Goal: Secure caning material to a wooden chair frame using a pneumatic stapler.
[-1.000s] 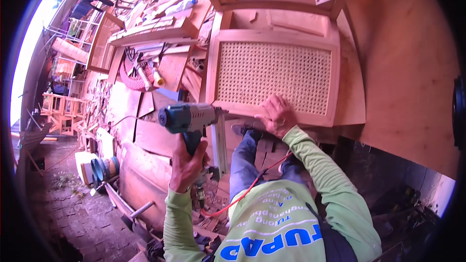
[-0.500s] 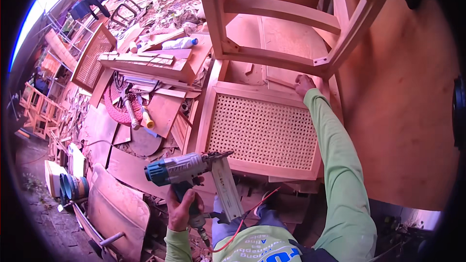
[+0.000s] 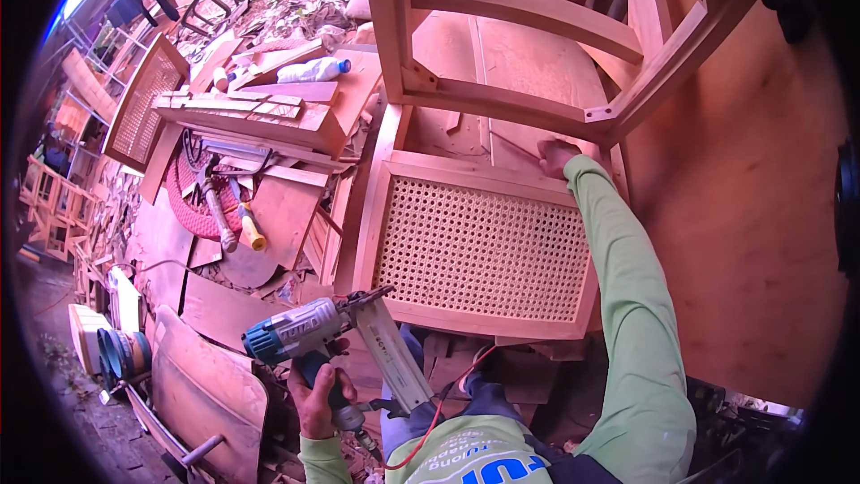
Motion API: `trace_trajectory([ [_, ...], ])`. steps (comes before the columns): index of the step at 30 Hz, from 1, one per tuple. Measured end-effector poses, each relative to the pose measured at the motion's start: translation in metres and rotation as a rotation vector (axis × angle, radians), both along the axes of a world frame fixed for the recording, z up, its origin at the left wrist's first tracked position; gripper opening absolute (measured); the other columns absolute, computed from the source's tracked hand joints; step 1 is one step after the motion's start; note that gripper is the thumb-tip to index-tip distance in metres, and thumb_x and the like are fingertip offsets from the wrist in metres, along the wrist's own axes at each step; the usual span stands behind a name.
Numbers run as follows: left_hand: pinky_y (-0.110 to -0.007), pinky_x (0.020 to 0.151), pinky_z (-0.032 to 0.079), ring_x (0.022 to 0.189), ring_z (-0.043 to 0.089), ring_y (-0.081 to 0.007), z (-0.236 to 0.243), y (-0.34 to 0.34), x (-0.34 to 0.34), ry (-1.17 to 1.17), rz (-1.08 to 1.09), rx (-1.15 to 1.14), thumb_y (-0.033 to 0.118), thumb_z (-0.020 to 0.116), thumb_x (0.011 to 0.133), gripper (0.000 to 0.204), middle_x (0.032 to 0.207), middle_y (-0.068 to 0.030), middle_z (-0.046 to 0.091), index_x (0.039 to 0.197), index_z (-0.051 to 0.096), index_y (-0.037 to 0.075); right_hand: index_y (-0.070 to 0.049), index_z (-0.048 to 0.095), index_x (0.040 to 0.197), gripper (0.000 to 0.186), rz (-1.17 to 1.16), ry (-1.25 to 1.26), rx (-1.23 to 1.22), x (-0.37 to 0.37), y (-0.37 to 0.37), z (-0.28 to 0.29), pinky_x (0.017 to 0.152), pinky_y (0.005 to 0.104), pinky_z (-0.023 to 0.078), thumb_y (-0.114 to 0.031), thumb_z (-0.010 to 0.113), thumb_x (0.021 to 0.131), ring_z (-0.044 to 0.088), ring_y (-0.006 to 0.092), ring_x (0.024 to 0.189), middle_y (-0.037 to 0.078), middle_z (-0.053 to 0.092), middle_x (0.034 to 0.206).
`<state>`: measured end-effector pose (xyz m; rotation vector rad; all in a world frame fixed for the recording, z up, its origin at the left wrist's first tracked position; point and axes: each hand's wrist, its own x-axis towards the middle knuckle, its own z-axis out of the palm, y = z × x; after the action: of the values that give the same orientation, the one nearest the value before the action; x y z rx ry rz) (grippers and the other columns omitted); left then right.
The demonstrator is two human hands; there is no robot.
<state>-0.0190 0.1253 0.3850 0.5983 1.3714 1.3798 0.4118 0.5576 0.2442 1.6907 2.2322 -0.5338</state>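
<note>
My left hand is wrapped round the dark grip of a teal and grey nail gun, whose long magazine slants down toward my lap. A red air hose runs beside it. The gun's nose is close to the lower left corner of a wooden frame with a woven cane panel. Beyond that panel my right hand is closed, its fingers curled down near a thin wooden edge; what they grip is hidden. Above it stands a bare wooden chair frame with curved rails.
Left of the cane panel lie a hammer, a yellow-handled tool, a coiled pink rope and stacked wood strips. A plastic bottle rests behind them. A large plywood sheet fills the right side; a wheelbarrow stands lower left.
My left hand has moved the nail gun slightly left and down in the picture. My right hand stays beyond the cane panel, its fingers more curled. The view has shifted a little.
</note>
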Motion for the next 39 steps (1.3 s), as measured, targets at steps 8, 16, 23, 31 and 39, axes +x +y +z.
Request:
trace_trajectory([
  [8,-0.032,0.052,0.052,0.062,0.059,-0.0168,-0.035,0.031,-0.005,-0.214,-0.095,0.01,0.018,0.063,0.102,0.047,0.132,-0.0247,0.064,0.14,0.044,-0.001,-0.002,0.058,0.106,0.015,-0.025,0.434,0.244,0.005,-0.037,0.032,0.089,0.0529,0.051,-0.013,0.054,0.097,0.066,0.0453,0.102,0.027,0.067,0.105],
  [16,-0.032,0.049,0.052,0.057,0.062,-0.0166,-0.064,0.123,-0.003,-0.133,-0.361,-0.026,0.023,0.07,0.1,0.035,0.08,-0.0081,0.061,0.12,0.051,0.003,0.003,0.064,0.101,0.007,-0.232,0.906,0.611,-0.028,-0.181,0.081,0.069,0.0418,0.05,-0.002,0.064,0.095,0.062,0.029,0.076,0.016,0.059,0.09],
  [23,-0.03,0.054,0.055,0.063,0.065,-0.015,-0.063,0.148,-0.011,0.099,-0.481,-0.041,0.026,0.07,0.101,0.037,0.082,-0.0065,0.065,0.125,0.053,0.003,-0.002,0.058,0.089,0.016,-0.287,0.748,0.429,-0.088,-0.269,0.047,0.062,0.0437,0.048,-0.013,0.068,0.093,0.061,0.0317,0.067,0.015,0.058,0.074],
  [31,-0.032,0.079,0.053,0.088,0.063,-0.0137,-0.064,0.155,-0.011,0.766,-0.452,0.017,0.033,0.077,0.096,0.046,0.103,-0.0091,0.072,0.125,0.063,0.0,-0.004,0.059,0.088,0.018,-0.358,0.542,0.319,-0.106,-0.265,0.022,0.065,0.053,0.054,-0.02,0.068,0.091,0.069,0.0421,0.069,0.021,0.068,0.072],
  [39,-0.037,0.083,0.053,0.09,0.064,-0.0234,-0.082,0.145,-0.004,0.97,-0.273,0.007,0.031,0.082,0.091,0.045,0.101,-0.0115,0.066,0.114,0.057,0.001,0.0,0.062,0.097,0.018,-0.383,0.523,0.309,-0.116,-0.265,0.025,0.07,0.056,0.058,-0.016,0.066,0.09,0.073,0.0442,0.077,0.027,0.072,0.084],
])
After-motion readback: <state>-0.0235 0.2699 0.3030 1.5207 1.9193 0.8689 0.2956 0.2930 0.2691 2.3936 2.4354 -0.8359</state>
